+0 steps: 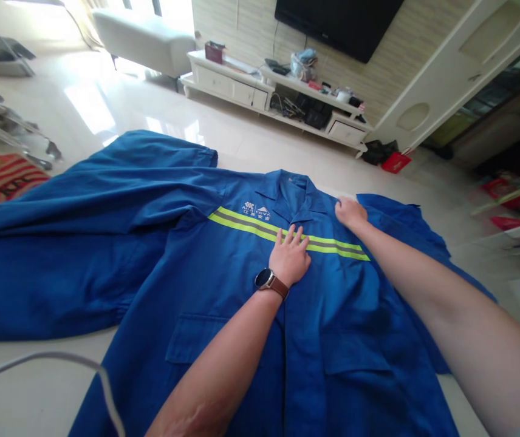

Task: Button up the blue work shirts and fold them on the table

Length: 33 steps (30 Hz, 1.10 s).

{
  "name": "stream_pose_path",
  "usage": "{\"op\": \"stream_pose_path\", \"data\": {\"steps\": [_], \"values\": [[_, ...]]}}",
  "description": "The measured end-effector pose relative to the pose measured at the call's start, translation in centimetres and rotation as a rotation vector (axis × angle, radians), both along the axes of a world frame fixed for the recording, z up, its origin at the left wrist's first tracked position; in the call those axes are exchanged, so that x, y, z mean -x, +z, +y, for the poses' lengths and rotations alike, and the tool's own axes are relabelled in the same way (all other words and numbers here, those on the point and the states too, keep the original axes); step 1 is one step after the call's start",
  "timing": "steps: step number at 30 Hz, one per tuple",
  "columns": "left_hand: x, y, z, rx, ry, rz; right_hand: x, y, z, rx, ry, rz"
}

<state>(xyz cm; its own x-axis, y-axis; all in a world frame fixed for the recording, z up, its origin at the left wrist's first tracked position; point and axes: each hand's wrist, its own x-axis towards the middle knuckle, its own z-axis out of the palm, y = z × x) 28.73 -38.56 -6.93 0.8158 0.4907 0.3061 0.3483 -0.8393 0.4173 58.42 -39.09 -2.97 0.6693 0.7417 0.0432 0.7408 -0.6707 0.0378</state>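
Note:
A blue work jacket [251, 279] lies spread with its front up, collar at the far end. A yellow-green and grey reflective strip [242, 223] crosses its chest, below a white printed logo [256, 210]. My left hand [291, 258], with a watch [264, 278] on its wrist, rests flat on the chest over the strip, fingers apart. At the shoulder right of the collar, my right hand [351, 212] is closed with its fingers curled on the fabric. The left-side sleeve [82, 200] stretches out wide; the right-side sleeve lies partly behind my right arm.
A pale cable [78, 359] loops over the white surface [36, 394] at lower left. A red-striped paper bag [7, 176] stands at the left. Beyond the jacket are a white TV cabinet [228, 85], a grey bench [146, 39] and a red bag [395, 162] on the floor.

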Motion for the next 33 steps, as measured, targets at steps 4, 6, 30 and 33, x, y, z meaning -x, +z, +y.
{"op": "stream_pose_path", "data": {"steps": [4, 6, 30, 33], "values": [[0.2, 0.1, 0.0, -0.017, -0.005, 0.013, -3.9, -3.0, -3.6, 0.034, 0.014, 0.099], [0.2, 0.0, 0.0, -0.026, -0.014, 0.029, -5.2, -4.1, -3.7, 0.016, 0.015, 0.126], [0.2, 0.1, 0.0, -0.037, -0.012, 0.045, -1.2, -4.7, -0.5, 0.059, 0.274, 0.141], [0.2, 0.0, 0.1, -0.026, -0.014, 0.025, -2.0, -2.7, 0.9, 0.134, 0.314, 0.180]]}}
